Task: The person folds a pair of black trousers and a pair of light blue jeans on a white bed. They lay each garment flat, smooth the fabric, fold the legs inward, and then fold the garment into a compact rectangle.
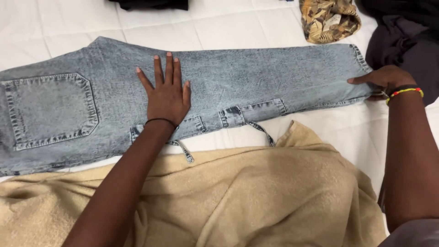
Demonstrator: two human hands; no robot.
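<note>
The jeans (pixel 256 77) lie flat across the white bed (pixel 55 27), folded lengthwise, back pocket toward the bed's left edge and leg ends toward the right. The left hand (pixel 167 93) rests palm-down on the middle of the denim — fingers straight and slightly spread. The right hand (pixel 384 78) (beaded bracelet at the wrist) grips the leg ends, fingers curled around the hem. A tan blanket (pixel 256 192) covers the near edge, touching the jeans. A patterned cloth (pixel 328 19) sits near the far right corner — beside dark clothing (pixel 402 41).
</note>
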